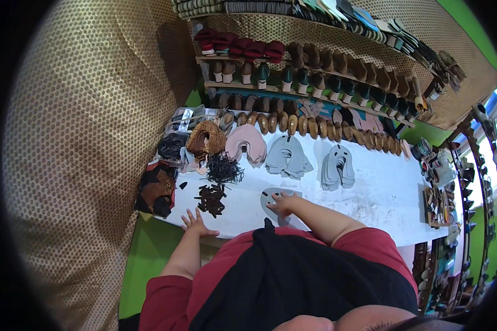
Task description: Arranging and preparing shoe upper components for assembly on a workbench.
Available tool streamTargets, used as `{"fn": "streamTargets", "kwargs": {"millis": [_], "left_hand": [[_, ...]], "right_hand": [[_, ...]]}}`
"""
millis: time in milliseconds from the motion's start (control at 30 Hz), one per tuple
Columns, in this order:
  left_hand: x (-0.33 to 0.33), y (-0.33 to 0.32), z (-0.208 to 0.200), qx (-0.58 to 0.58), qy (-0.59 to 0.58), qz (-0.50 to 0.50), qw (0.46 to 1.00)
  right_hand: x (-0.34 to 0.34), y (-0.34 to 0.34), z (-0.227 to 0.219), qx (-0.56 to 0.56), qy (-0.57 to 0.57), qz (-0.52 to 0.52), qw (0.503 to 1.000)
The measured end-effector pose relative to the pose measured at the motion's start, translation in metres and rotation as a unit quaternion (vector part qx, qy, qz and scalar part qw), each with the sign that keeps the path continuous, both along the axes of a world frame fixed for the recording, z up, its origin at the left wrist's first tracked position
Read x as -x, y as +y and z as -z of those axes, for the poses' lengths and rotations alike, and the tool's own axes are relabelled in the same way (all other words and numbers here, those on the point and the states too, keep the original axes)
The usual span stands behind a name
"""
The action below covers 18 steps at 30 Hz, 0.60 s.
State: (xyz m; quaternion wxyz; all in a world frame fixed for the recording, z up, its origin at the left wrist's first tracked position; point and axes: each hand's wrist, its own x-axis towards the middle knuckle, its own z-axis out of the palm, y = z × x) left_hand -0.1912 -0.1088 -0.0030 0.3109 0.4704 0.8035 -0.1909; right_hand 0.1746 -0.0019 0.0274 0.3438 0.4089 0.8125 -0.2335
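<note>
My left hand (pixel 197 224) lies at the table's near edge with its fingers spread, holding nothing. Just beyond it is a heap of short dark strips (pixel 211 199). My right hand (pixel 282 204) rests on a curved grey shoe upper piece (pixel 267 196) lying flat before me, its fingers apart on the surface. One small black patch shows on that piece near the fingertips; part of it is hidden under my hand and arm. Farther back lie two stacks of similar grey pieces, one in the middle (pixel 294 165) and one to the right (pixel 331 170).
On the white table (pixel 381 193) are pink pieces (pixel 247 142), leopard-print pieces (pixel 205 138), thin black strips (pixel 225 169) and dark scraps (pixel 157 190). Brown shoe lasts (pixel 292 123) line its back. A tool box (pixel 439 207) stands at right. Shelves (pixel 315 71) hold shoes above.
</note>
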Motion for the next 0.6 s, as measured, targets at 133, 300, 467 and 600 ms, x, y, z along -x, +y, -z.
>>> {"fn": "streamTargets", "kwargs": {"millis": [133, 300, 467, 600], "left_hand": [[0.003, 0.001, 0.000, 0.010, 0.001, 0.000, 1.000], [0.002, 0.000, 0.002, 0.007, -0.001, -0.003, 1.000], [0.002, 0.002, 0.000, 0.017, 0.003, -0.002, 1.000], [-0.001, 0.001, -0.001, 0.009, -0.005, -0.006, 1.000]], "right_hand": [[0.014, 0.019, -0.005, 0.032, -0.004, -0.007, 0.999], [0.009, -0.003, 0.040, -0.113, 0.181, -0.014, 0.977], [0.012, -0.001, 0.041, -0.101, 0.187, 0.002, 0.977], [0.004, -0.008, 0.047, -0.130, 0.185, -0.044, 0.973]]}}
